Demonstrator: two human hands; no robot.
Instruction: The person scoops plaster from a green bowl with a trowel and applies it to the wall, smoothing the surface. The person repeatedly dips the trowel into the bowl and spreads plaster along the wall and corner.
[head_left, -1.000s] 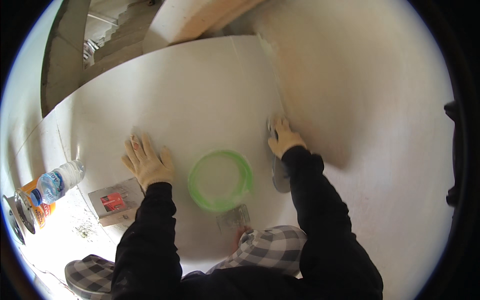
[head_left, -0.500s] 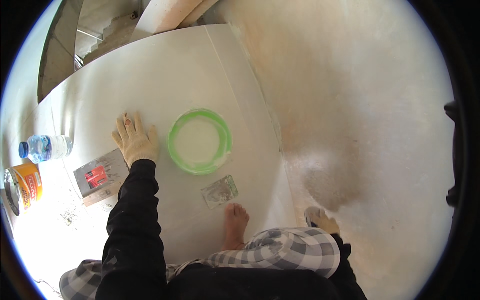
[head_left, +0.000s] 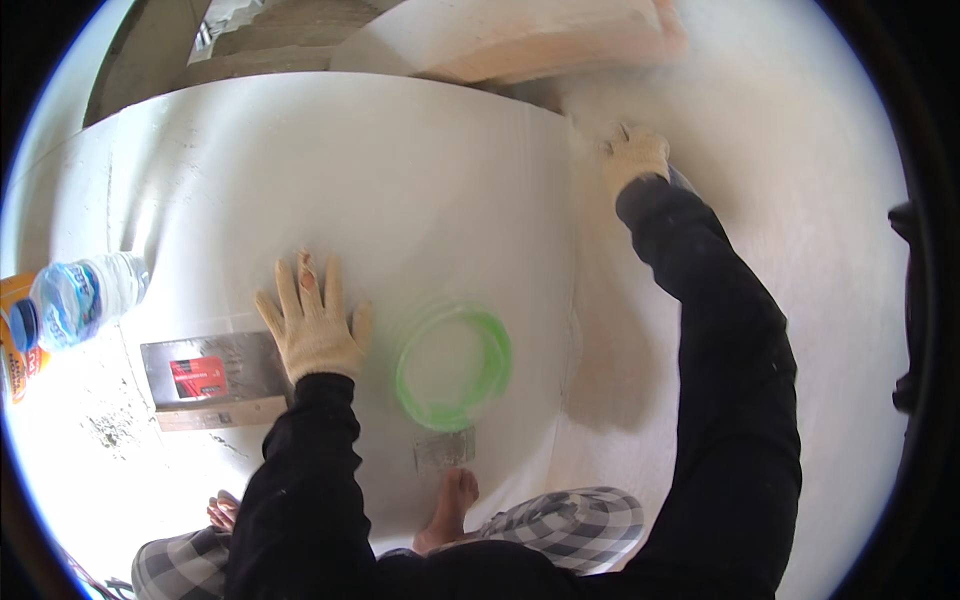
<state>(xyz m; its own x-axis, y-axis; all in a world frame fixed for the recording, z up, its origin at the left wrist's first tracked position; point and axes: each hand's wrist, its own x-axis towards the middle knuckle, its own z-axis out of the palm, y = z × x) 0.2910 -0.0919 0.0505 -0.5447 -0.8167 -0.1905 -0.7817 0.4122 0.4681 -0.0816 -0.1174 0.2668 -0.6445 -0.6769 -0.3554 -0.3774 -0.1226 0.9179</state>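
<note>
My left hand point(head_left: 315, 325), in a cream knitted glove with a torn fingertip, lies flat with fingers spread on the white surface point(head_left: 370, 180). Close to its wrist rests a flat metal trowel blade point(head_left: 245, 368) with a red label and a wooden strip along one edge. My right hand point(head_left: 638, 158), gloved alike, is stretched far forward against the pale plastered wall point(head_left: 850, 250). Its fingers are curled; a bluish edge shows beside it, but what it grips is too blurred to name. Between the arms stands a green-rimmed round tub point(head_left: 505, 360), whitish inside.
A small thin metal plate point(head_left: 445, 450) lies by my bare foot point(head_left: 455, 505). On the left are a water bottle point(head_left: 75, 300) with a blue cap and an orange tin point(head_left: 15, 340). Beyond the surface's far edge, concrete steps point(head_left: 290, 30) drop away.
My right hand has swung from low beside my knee to far forward on the wall. The view has shifted; my left hand stays flat beside the trowel blade.
</note>
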